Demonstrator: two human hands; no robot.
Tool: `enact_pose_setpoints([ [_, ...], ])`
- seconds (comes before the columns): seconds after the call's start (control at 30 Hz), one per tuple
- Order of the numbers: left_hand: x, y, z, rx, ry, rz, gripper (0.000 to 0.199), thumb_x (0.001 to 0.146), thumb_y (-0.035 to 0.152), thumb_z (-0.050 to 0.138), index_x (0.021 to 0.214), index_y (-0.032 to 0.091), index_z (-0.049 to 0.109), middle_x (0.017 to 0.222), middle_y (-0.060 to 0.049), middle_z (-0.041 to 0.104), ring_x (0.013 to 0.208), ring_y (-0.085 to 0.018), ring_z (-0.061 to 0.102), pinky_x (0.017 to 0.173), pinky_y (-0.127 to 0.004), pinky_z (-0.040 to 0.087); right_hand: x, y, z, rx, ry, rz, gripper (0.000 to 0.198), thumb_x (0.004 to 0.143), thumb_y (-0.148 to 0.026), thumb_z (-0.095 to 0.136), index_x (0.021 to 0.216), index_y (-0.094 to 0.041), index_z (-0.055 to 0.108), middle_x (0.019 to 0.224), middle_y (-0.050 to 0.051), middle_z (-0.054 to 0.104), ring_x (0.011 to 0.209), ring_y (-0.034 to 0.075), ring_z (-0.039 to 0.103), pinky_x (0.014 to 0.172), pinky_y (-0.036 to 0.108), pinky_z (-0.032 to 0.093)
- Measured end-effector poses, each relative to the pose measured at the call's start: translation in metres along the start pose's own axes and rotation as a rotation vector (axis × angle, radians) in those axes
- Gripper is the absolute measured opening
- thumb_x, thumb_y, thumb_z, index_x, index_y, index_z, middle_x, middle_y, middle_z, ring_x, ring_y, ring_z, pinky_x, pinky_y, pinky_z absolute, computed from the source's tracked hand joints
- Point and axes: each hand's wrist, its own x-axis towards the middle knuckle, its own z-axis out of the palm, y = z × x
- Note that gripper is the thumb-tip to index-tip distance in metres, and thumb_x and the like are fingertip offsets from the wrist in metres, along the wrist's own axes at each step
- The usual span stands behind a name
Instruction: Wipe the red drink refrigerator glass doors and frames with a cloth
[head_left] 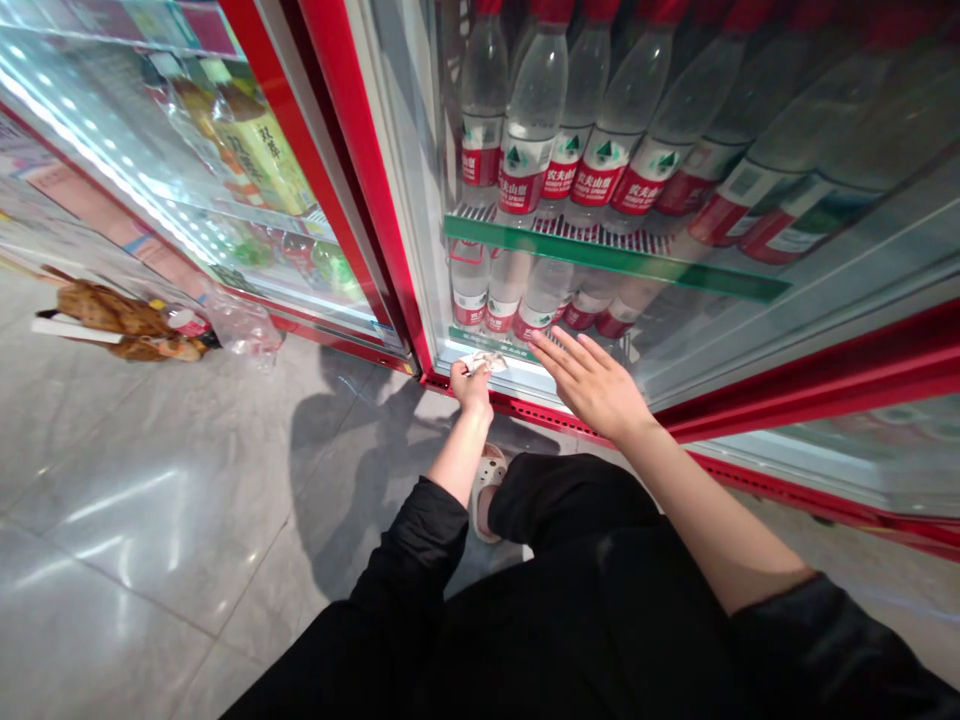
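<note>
My left hand (473,387) is closed on a crumpled white tissue (486,362), low in front of a red-framed drinks fridge (367,150). To its right, my right hand (592,385) is open, with its fingers stretched out towards the fridge's glass front and nothing in its grasp. Whether its fingertips touch the glass I cannot tell. Behind the glass, water bottles (525,130) with red caps and red-and-white labels stand in rows on a shelf with a green edge strip (600,255). More such bottles (470,290) stand on the level below.
On the left is another lit fridge (285,100) holding yellow drink bottles (262,150). A brown patterned bag (120,315) and clear plastic wrap (244,325) lie on the grey tiled floor (187,500) beside it. My foot in a light clog (486,490) is close to the fridge base.
</note>
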Motion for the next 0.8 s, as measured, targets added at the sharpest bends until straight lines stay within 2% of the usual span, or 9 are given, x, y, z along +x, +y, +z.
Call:
enact_pose_setpoints([
  [0.1,0.013,0.006,-0.012,-0.006,0.032,0.004,0.029,0.08,0.011,0.078,0.096,0.023,0.057,0.102,0.0,0.076,0.105,-0.014,0.077,0.097,-0.03,0.062,0.005,-0.01,-0.003,0.015,-0.019,-0.016,0.089,0.108,-0.008,0.041,0.177,-0.038,-0.007,0.182,-0.004,0.025,0.169,0.023,0.031,0.141,0.048,0.029],
  [0.27,0.014,-0.005,-0.015,0.01,0.082,-0.023,0.031,0.08,0.01,0.078,0.095,0.023,0.054,0.099,0.0,0.074,0.097,-0.013,0.077,0.092,-0.028,0.061,0.016,-0.028,0.0,0.066,-0.035,-0.062,0.087,0.109,-0.008,0.041,0.178,-0.034,-0.005,0.182,-0.003,0.026,0.17,0.021,0.028,0.141,0.046,0.029],
  [0.4,0.017,-0.009,-0.011,0.017,0.041,0.012,0.027,0.081,0.011,0.076,0.096,0.022,0.056,0.095,0.002,0.073,0.092,-0.011,0.075,0.09,-0.025,0.061,0.026,-0.032,0.016,0.181,-0.083,-0.067,0.086,0.105,-0.007,0.043,0.179,-0.036,0.011,0.182,-0.005,0.027,0.169,0.02,0.028,0.142,0.045,0.026],
  [0.53,0.033,-0.001,-0.015,0.004,0.001,0.065,0.027,0.079,0.014,0.079,0.094,0.022,0.058,0.094,0.002,0.073,0.092,-0.012,0.076,0.09,-0.027,0.062,0.025,-0.02,0.036,0.251,-0.116,-0.072,0.087,0.102,-0.006,0.045,0.178,-0.038,0.02,0.18,-0.006,0.031,0.169,0.018,0.028,0.143,0.044,0.024],
  [0.67,0.056,0.003,-0.027,-0.031,0.018,0.115,0.03,0.078,0.017,0.083,0.096,0.022,0.06,0.098,0.001,0.074,0.094,-0.013,0.075,0.09,-0.028,0.062,0.012,-0.005,0.048,0.165,-0.124,-0.092,0.087,0.103,-0.008,0.045,0.179,-0.035,0.013,0.181,-0.004,0.03,0.169,0.018,0.026,0.142,0.045,0.027],
  [0.8,0.074,-0.006,-0.037,-0.058,0.075,0.121,0.025,0.087,0.021,0.085,0.102,0.021,0.065,0.105,0.0,0.073,0.095,-0.013,0.074,0.091,-0.028,0.062,0.0,0.003,0.052,-0.035,-0.111,-0.149,0.088,0.104,-0.01,0.046,0.179,-0.023,0.001,0.183,0.003,0.027,0.17,0.021,0.024,0.139,0.047,0.033],
])
